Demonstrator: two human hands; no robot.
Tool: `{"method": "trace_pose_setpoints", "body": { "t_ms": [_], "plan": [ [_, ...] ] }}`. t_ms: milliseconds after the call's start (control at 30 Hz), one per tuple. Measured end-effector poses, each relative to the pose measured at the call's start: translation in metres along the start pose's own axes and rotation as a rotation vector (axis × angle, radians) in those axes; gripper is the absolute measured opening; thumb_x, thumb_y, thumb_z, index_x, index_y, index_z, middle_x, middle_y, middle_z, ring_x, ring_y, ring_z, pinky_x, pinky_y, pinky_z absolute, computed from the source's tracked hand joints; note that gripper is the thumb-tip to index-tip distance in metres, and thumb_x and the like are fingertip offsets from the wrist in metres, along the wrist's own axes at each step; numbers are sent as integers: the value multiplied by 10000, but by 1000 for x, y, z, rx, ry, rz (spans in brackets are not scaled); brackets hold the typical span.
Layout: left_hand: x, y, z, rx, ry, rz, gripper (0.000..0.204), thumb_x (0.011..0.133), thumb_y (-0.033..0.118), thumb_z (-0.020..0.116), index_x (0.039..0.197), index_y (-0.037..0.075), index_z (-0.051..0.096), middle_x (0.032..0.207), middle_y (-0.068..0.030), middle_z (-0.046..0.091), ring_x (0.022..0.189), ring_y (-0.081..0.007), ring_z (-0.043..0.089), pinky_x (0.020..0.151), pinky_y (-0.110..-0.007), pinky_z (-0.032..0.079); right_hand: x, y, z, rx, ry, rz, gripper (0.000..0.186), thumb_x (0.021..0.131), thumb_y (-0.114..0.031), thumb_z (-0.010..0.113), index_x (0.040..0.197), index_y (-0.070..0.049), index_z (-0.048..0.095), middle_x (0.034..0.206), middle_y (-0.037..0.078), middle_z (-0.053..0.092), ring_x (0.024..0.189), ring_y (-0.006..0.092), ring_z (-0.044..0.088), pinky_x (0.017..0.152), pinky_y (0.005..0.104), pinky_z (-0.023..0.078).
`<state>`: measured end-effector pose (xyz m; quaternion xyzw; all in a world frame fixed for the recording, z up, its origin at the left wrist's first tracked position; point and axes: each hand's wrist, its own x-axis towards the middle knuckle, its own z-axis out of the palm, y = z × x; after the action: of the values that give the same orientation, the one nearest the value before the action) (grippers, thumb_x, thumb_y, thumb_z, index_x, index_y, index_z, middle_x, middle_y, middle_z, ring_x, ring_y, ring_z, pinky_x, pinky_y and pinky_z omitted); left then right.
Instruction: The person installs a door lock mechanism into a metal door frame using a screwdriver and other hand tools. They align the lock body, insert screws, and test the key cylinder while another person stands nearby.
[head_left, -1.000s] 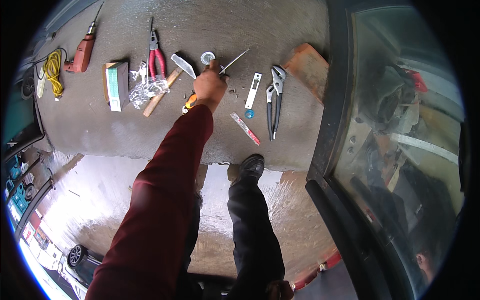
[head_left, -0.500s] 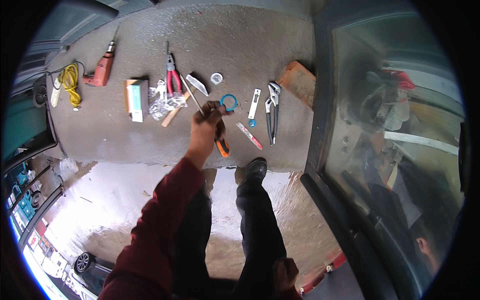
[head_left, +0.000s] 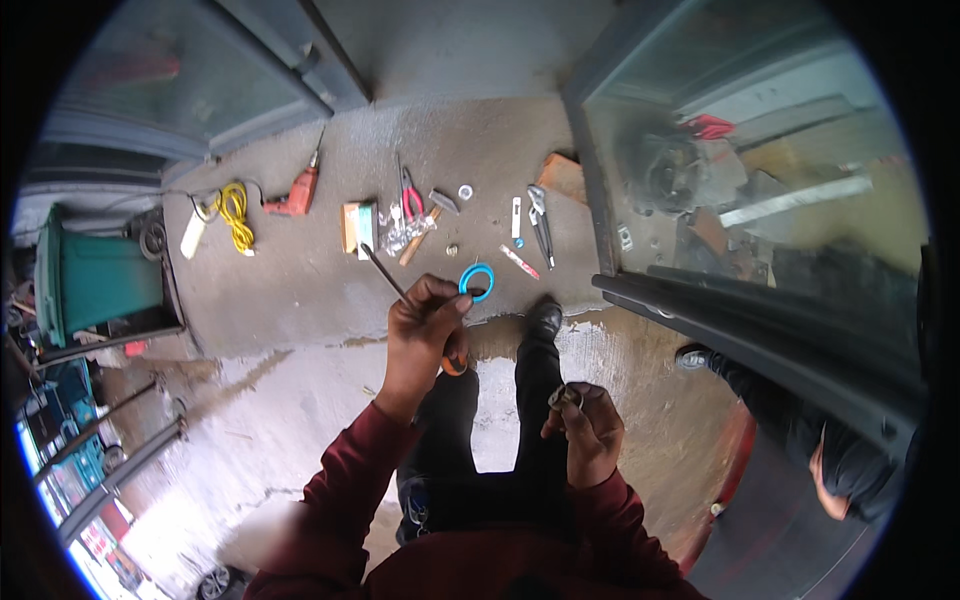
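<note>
My left hand [head_left: 425, 335] is closed round a screwdriver [head_left: 385, 274]. Its metal shaft points up and to the left, and an orange end of the handle shows below the fingers. Thumb and fingertip of that hand also pinch a bright blue ring [head_left: 490, 284], held upright. My right hand [head_left: 594, 436], lower and to the right, grips a small round metal part [head_left: 566, 396] between thumb and fingers; its exact kind cannot be made out. Both hands are raised in front of my legs, apart from each other.
On the concrete step lie a red drill [head_left: 296, 192], yellow cord [head_left: 236, 218], small box [head_left: 351, 228], red-handled pliers [head_left: 411, 200], hammer [head_left: 421, 236], water-pump pliers [head_left: 540, 225], white metal plate [head_left: 517, 218] and brick [head_left: 563, 178]. A glass door [head_left: 740, 290] stands right; a person's leg [head_left: 745, 380] shows below it.
My left hand has drawn back toward me with the screwdriver and blue ring. My right hand has risen from beside my leg, and the metal part now shows in it. The view has shifted.
</note>
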<state>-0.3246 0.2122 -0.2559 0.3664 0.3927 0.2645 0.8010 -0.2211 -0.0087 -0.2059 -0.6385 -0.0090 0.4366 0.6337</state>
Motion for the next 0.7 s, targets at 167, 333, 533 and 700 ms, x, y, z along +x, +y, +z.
{"method": "trace_pose_setpoints", "body": {
  "t_ms": [167, 333, 533, 700],
  "plan": [
    [-94, 55, 37, 259, -125, 0, 124, 950, 31, 678, 917, 36, 558, 645, -34, 568, 431, -90, 494, 387, -258, 343, -63, -57, 23, 169, -129, -229, 294, 958, 55, 629, 1240, -2, 566, 1063, 108, 663, 868, 152, 648, 778, 306, 553],
    [-183, 70, 97, 480, -340, 116, 99, 957, 36, 670, 959, 23, 571, 706, -26, 584, 503, -62, 533, 449, -225, 404, -113, -86, 5, 114, -128, -427, 312, 973, -15, 681, 1265, 5, 572, 1046, 40, 683, 935, 83, 635, 814, 249, 519],
    [-248, 15, 158, 525, -455, 268, 129, 994, 10, 581, 1103, 0, 513, 811, -46, 555, 504, -78, 495, 422, -236, 395, -181, -92, -83, -175, 73, -605, 328, 926, -179, 773, 1193, -16, 672, 909, 75, 674, 754, 107, 626, 687, 291, 519],
    [-286, -40, 218, 781, -663, 259, 341, 972, 126, 664, 1310, 124, 616, 904, -92, 718, 803, -123, 653, 737, -292, 548, -230, -93, -178, -280, 250, -886, 380, 913, -155, 783, 1257, -37, 673, 1064, 90, 629, 758, 131, 606, 695, 289, 503]
  ]
}}
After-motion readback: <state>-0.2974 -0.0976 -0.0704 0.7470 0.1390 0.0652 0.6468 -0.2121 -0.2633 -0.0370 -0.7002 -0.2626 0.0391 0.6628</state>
